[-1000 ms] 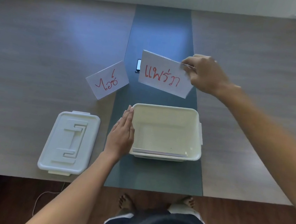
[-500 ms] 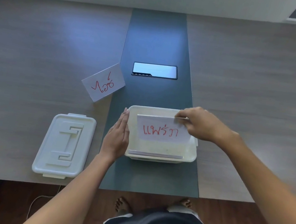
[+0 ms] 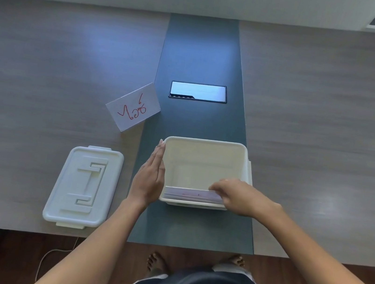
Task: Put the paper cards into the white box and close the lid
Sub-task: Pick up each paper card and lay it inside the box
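the open white rectangular plastic box (image 3: 208, 145) stands on the dark grey-green strip (image 3: 200, 53) that runs down the middle of the grey wood-grain tabletop (image 3: 321, 114), close to the near edge. the left hand (image 3: 149, 177) lies flat against the box's left outer wall, fingers straight and held together, pointing away from the person; it grips nothing. the right hand (image 3: 237, 195) reaches over the box's near right corner, and its grip is a pinch of fingertips on the top edge of a white paper card (image 3: 191, 193) that sits low inside the box against the near wall. faint red marks show on that card. just in front of it more thin white edges lie along the same wall, and i cannot tell how many cards they are.

another white paper card with red handwriting (image 3: 133, 106) lies flat and turned at an angle on the tabletop, beyond the box and to its left, one corner reaching the edge of the dark strip. the white rectangular plastic lid with a raised pattern (image 3: 83, 186) rests on the tabletop to the left of the left hand, apart from the box. a glossy dark rectangular panel (image 3: 198, 91) sits in the strip beyond the box. bare feet show on the brown floor (image 3: 3, 257) below the tabletop's edge.
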